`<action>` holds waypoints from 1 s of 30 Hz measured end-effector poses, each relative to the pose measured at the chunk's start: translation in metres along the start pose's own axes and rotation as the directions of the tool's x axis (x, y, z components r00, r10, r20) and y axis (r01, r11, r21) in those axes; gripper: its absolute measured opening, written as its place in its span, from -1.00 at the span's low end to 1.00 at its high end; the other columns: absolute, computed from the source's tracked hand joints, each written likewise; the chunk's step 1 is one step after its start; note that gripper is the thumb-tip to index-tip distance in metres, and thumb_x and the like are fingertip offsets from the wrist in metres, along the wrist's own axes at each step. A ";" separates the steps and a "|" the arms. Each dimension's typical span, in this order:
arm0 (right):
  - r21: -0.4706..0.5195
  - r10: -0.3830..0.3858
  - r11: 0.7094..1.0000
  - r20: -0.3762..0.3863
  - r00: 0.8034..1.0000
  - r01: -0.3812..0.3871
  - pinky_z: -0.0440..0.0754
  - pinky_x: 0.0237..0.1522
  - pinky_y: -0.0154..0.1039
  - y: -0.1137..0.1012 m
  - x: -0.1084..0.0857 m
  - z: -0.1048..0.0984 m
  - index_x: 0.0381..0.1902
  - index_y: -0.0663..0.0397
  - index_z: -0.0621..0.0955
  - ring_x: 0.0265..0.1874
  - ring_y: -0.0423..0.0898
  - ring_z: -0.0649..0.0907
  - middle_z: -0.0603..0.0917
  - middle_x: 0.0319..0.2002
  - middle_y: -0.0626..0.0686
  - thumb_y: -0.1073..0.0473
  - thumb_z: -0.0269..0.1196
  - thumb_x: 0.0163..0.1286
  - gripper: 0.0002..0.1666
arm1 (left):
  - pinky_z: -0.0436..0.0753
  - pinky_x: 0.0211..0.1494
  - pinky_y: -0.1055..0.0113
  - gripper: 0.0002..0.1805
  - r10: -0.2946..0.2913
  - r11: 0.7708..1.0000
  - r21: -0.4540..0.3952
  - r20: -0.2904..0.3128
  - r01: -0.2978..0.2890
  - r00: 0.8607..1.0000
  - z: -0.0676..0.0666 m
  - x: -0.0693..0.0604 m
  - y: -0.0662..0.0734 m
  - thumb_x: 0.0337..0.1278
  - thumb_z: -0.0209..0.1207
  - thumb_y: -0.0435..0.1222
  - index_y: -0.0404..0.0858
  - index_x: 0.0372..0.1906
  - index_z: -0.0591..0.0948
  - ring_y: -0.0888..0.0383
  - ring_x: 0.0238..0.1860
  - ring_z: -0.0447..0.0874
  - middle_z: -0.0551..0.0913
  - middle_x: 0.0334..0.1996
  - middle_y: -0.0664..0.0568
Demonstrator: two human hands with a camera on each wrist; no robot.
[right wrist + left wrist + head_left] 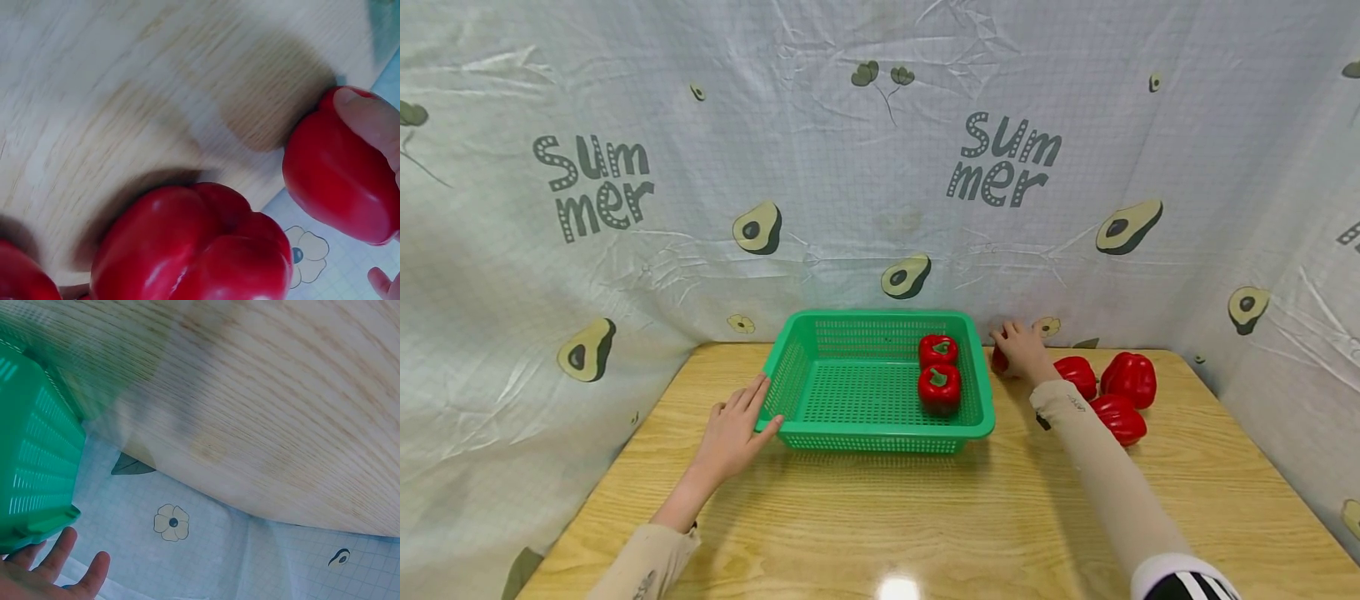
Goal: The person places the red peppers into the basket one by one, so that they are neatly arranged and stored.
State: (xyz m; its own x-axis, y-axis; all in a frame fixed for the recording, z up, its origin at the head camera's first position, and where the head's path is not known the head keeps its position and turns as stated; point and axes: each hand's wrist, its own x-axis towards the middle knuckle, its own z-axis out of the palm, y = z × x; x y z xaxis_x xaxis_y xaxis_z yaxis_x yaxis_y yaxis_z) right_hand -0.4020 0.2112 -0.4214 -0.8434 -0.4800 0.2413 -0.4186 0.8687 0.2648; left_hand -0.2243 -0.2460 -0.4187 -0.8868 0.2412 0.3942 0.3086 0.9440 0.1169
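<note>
A green plastic basket (880,429) stands on the table, with two red bell peppers (938,392) in its right part, one behind the other. At the basket's left rim rests my left hand (733,437), fingers extended along the edge. To the right of the basket, my right hand (1026,354) grips another red bell pepper (337,172); the right wrist view shows the thumb on top of it. Most of this pepper is hidden by the hand in the head view.
Three more red bell peppers (1127,382) lie close together right of my right forearm. The wooden table (880,508) runs back to a pale printed cloth (820,167), which hangs behind and along both sides.
</note>
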 end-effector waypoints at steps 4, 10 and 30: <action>-0.043 -0.010 0.999 -0.003 1.000 0.009 0.28 -0.08 0.31 0.000 0.000 0.002 0.01 0.13 0.46 -0.03 0.17 0.40 0.42 -0.13 0.24 0.05 0.49 -0.27 -0.19 | 0.31 0.01 -0.15 -0.29 -0.004 1.000 -0.001 -0.002 0.004 1.000 0.000 0.000 0.000 0.16 0.00 -0.02 -0.31 0.32 0.17 -0.17 0.18 0.30 0.20 0.31 -0.15; -0.060 -0.022 0.998 -0.025 0.999 0.020 0.29 -0.10 0.26 0.000 -0.002 0.004 -0.08 0.20 0.48 -0.08 0.16 0.41 0.40 -0.16 0.23 0.03 0.49 -0.27 -0.25 | 0.31 0.01 -0.15 -0.29 -0.010 1.000 -0.003 -0.001 0.010 1.000 0.000 0.000 0.000 0.15 0.01 -0.03 -0.31 0.32 0.17 -0.17 0.18 0.29 0.19 0.32 -0.15; -0.092 -0.045 0.995 0.008 0.999 0.045 0.34 -0.22 0.18 0.003 -0.013 -0.010 -0.23 0.25 0.41 -0.26 0.23 0.47 0.50 -0.35 0.22 -0.21 0.38 -0.20 -0.24 | 0.30 -0.01 -0.14 -0.29 -0.002 1.000 -0.009 -0.017 0.002 1.000 0.004 0.001 -0.002 0.17 -0.02 0.00 -0.33 0.32 0.18 -0.17 0.18 0.29 0.20 0.32 -0.15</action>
State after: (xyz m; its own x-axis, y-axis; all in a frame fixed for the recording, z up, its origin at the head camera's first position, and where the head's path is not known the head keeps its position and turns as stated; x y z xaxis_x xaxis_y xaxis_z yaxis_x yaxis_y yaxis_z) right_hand -0.3889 0.2188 -0.4141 -0.8267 -0.5173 0.2214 -0.4238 0.8312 0.3598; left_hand -0.2270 -0.2467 -0.4224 -0.8814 0.2351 0.4097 0.3099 0.9424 0.1261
